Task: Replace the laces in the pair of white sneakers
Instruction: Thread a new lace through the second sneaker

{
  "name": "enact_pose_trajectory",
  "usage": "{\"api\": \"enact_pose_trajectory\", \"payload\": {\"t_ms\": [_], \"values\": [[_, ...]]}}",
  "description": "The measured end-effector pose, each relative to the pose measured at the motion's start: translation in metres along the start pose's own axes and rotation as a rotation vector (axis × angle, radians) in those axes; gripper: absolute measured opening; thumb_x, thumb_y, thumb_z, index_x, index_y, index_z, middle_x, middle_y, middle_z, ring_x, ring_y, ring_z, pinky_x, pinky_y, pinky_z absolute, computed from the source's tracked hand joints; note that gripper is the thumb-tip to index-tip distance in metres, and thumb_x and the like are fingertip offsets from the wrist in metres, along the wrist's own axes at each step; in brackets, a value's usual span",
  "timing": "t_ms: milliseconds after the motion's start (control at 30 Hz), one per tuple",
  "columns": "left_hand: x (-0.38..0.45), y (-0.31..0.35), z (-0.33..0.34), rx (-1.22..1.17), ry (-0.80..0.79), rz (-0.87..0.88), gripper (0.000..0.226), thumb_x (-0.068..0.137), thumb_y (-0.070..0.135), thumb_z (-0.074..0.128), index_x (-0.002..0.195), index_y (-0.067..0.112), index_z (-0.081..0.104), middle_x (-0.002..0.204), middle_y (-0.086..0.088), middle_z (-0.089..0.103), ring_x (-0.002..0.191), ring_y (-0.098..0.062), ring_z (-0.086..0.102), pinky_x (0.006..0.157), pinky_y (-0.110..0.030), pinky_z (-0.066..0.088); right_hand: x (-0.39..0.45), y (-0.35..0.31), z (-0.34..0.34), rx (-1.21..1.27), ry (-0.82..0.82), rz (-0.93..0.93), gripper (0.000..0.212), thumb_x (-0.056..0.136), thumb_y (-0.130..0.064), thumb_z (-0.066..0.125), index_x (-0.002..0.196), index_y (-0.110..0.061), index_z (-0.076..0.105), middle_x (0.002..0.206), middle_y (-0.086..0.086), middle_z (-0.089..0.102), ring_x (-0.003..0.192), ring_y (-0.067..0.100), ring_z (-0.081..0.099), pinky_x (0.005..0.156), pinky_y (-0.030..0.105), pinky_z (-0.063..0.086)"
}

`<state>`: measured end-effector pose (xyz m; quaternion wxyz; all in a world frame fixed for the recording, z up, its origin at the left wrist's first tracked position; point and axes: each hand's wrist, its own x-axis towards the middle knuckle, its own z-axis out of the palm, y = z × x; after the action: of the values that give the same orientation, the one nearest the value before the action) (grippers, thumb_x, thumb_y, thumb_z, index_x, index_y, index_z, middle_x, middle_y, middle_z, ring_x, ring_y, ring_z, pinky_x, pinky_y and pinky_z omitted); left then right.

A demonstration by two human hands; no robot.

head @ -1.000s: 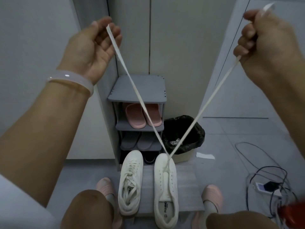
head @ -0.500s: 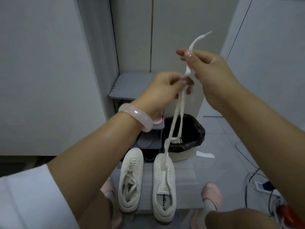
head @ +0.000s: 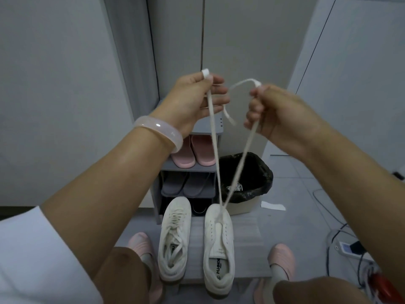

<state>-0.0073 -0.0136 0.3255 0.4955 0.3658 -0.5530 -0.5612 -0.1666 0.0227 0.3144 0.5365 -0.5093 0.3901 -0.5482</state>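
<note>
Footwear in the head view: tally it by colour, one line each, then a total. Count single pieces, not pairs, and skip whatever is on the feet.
White sneakers: 2
Pink slippers on the rack: 2
Grey slippers on the rack: 2
Total: 6

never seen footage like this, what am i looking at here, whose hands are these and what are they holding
No machine here: a person wears a camera on the head, so you look down along their own arms. The left hand and right hand each grip one end of a white lace, which runs down into the front eyelets of the right sneaker. The left sneaker beside it is fully laced. Both stand on a low grey platform. Behind are a shoe rack with slippers and a lined bin.
</note>
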Motion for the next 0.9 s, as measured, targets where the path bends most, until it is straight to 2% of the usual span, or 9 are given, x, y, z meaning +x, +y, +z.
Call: {"api": "enact_pose_trajectory", "payload": {"t_ms": [100, 200, 333, 500, 567, 633, 700, 767, 900], "values": [[0.005, 0.004, -0.02, -0.056, 0.15, -0.028, 0.023, 0.099, 0.012, 0.038, 0.085, 0.009, 0.056, 0.066, -0.001, 0.053, 0.052, -0.011, 0.057, 0.059, -0.025, 0.056, 0.007, -0.019, -0.016, 0.134, 0.116, -0.051, 0.022, 0.099, -0.018, 0.037, 0.081, -0.018, 0.049, 0.045, -0.011, 0.037, 0.039, 0.003, 0.032, 0.045, 0.015, 0.036], [0.013, -0.001, -0.048, -0.083, 0.273, -0.016, 0.02, 0.097, 0.011, 0.037, 0.085, 0.011, 0.052, 0.056, 0.001, 0.044, 0.037, -0.007, 0.042, 0.042, -0.017, 0.041, 0.01, -0.027, -0.038, 0.133, 0.297, -0.1, 0.023, 0.101, -0.02, 0.035, 0.084, -0.018, 0.05, 0.045, -0.011, 0.039, 0.039, 0.003, 0.032, 0.043, 0.014, 0.032], [0.016, -0.042, -0.063, 0.409, 0.25, -0.166, 0.02, 0.096, 0.018, 0.043, 0.076, 0.014, 0.048, 0.055, -0.003, 0.044, 0.032, -0.009, 0.033, 0.034, -0.01, 0.025, 0.01, -0.009, -0.057, 0.068, 0.42, -0.096, 0.022, 0.1, -0.021, 0.036, 0.088, -0.017, 0.054, 0.045, -0.011, 0.04, 0.039, 0.003, 0.032, 0.043, 0.015, 0.031], [0.003, -0.132, -0.064, 1.048, -0.087, -0.36, 0.034, 0.095, 0.035, 0.046, 0.075, 0.01, 0.054, 0.068, -0.008, 0.059, 0.059, -0.018, 0.055, 0.051, -0.022, 0.036, -0.007, 0.075, -0.069, -0.132, 0.429, 0.094, 0.026, 0.1, -0.018, 0.039, 0.087, -0.017, 0.061, 0.047, -0.011, 0.048, 0.043, 0.004, 0.041, 0.045, 0.015, 0.038], [-0.008, -0.17, -0.063, 1.078, -0.185, -0.456, 0.03, 0.095, 0.032, 0.045, 0.095, 0.006, 0.059, 0.095, -0.016, 0.064, 0.089, -0.029, 0.063, 0.068, -0.025, 0.044, -0.018, 0.114, -0.071, -0.219, 0.412, 0.193, 0.025, 0.099, -0.021, 0.041, 0.085, -0.018, 0.063, 0.053, -0.009, 0.054, 0.051, 0.007, 0.047, 0.052, 0.019, 0.042], [-0.019, -0.203, -0.059, 1.115, -0.27, -0.456, 0.038, 0.096, 0.033, 0.043, 0.122, 0.007, 0.053, 0.124, -0.012, 0.056, 0.117, -0.025, 0.052, 0.09, -0.026, 0.038, -0.03, 0.149, -0.07, -0.247, 0.369, 0.283, 0.023, 0.098, -0.021, 0.045, 0.085, -0.017, 0.064, 0.06, -0.005, 0.06, 0.058, 0.009, 0.051, 0.058, 0.022, 0.044], [-0.03, -0.228, -0.046, 0.969, -0.299, -0.43, 0.036, 0.098, 0.036, 0.039, 0.111, 0.009, 0.06, 0.11, -0.005, 0.061, 0.103, -0.014, 0.056, 0.086, -0.022, 0.038, -0.042, 0.179, -0.065, -0.26, 0.303, 0.353, 0.022, 0.097, -0.018, 0.047, 0.085, -0.014, 0.065, 0.064, -0.003, 0.064, 0.061, 0.008, 0.056, 0.062, 0.02, 0.049], [-0.038, -0.25, -0.024, 0.575, -0.248, -0.575, 0.043, 0.098, 0.039, 0.035, 0.099, 0.009, 0.065, 0.093, -0.001, 0.063, 0.085, -0.008, 0.058, 0.076, -0.018, 0.043, -0.051, 0.201, -0.057, -0.297, 0.203, 0.406, 0.021, 0.096, -0.013, 0.048, 0.085, -0.012, 0.066, 0.064, -0.005, 0.067, 0.061, 0.003, 0.06, 0.062, 0.014, 0.05], [-0.041, -0.27, 0.013, -0.096, -0.074, -0.725, 0.035, 0.098, 0.027, 0.042, 0.088, 0.005, 0.067, 0.081, -0.01, 0.068, 0.064, -0.018, 0.063, 0.053, -0.024, 0.051, -0.061, 0.228, -0.043, -0.437, -0.066, 0.464, 0.026, 0.092, -0.004, 0.052, 0.073, -0.015, 0.066, 0.065, -0.01, 0.064, 0.061, -0.002, 0.06, 0.063, 0.011, 0.046]]}}
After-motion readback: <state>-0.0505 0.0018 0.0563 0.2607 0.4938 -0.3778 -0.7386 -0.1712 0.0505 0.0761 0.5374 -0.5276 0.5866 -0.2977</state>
